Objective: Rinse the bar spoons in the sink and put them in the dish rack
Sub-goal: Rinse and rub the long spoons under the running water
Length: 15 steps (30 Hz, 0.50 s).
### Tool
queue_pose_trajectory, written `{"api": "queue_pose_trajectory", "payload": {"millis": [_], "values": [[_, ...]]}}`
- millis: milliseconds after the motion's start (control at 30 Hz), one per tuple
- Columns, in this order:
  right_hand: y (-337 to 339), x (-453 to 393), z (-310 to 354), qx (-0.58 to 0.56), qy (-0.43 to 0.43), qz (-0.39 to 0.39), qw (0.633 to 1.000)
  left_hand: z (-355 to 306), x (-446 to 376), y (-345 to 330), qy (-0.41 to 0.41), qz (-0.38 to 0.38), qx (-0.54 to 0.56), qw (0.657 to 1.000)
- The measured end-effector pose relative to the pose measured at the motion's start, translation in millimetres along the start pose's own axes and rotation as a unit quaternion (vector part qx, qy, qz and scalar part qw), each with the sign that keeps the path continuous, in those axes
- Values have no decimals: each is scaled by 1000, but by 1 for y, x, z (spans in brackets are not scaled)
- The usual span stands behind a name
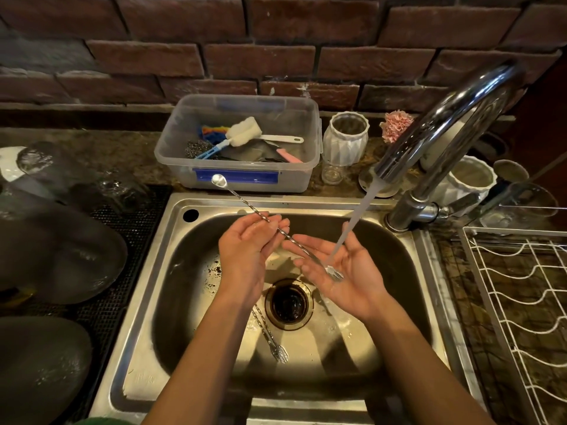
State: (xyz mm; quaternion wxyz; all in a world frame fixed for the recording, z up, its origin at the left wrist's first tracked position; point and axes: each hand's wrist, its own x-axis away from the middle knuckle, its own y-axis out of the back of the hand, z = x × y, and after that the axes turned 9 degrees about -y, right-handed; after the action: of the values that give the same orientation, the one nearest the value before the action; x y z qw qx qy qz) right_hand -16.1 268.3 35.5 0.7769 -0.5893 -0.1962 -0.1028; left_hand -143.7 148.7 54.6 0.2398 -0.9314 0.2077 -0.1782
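Head view:
Left hand (245, 243): pinching the bar spoon (277, 230) mid-stem.
Right hand (343, 271): lying open, palm up, under the spoon's forked end.
Water (352, 228): running onto the right palm.
Second spoon (270, 338): lying in the sink (147, 302), near the drain.
Dish rack (521, 302): sitting right of the sink.

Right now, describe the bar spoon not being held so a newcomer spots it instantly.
Start at the steel sink and find the round drain. Just left of and below the drain, a twisted-stem bar spoon lies on the basin floor, fork end toward the viewer. Unlike the other spoon, no hand touches it.
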Motion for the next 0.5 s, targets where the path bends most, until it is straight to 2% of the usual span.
{"api": "queue_pose_trajectory", "payload": {"millis": [167,500], "values": [[-10,-5,0,-33,-11,28,999,-8,0,2,1,-17,4,1000],[-9,16,-5,-22,3,1,1000,2,13,1,14,-12,19,1000]]}}
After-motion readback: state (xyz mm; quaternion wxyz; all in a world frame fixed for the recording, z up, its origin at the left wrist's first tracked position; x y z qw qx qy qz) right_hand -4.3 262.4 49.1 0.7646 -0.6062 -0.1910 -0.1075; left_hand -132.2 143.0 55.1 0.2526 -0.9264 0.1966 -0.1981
